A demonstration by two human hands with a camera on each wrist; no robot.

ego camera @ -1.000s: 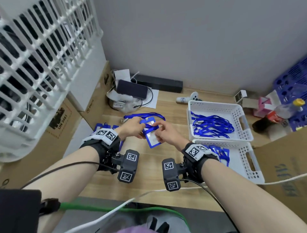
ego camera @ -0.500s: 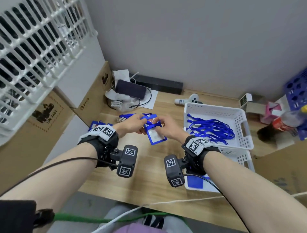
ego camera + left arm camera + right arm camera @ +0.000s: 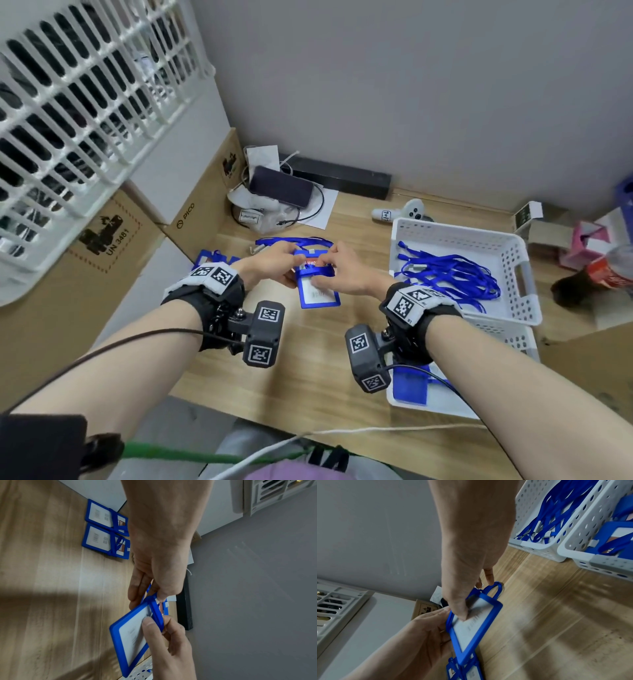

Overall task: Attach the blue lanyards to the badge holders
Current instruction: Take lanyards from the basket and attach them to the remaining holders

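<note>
A blue-framed badge holder [image 3: 317,286] hangs between the two hands, held above the wooden desk [image 3: 308,373], with a blue lanyard [image 3: 313,271] banded across its upper part. The left hand [image 3: 270,265] pinches the holder's top corner and the strap there, thumb on the front. The right hand [image 3: 346,272] pinches the strap against the card window with its thumb, the other fingers curled behind.

By the look of it, the lanyard is already on this holder and its strap is being wound round it, as on the two finished badges [image 3: 106,530] lying on the desk just beyond the left hand. The clip itself is hidden, so I cannot tell whether it is latched. The next move probably calls for keeping the strap taut while tidying its loose end, then laying this badge beside those two.

Past the right hand, a white basket [image 3: 520,260] holds spare lanyards [image 3: 452,274]; a second basket [image 3: 573,550], nearer the person, holds more holders.
</note>
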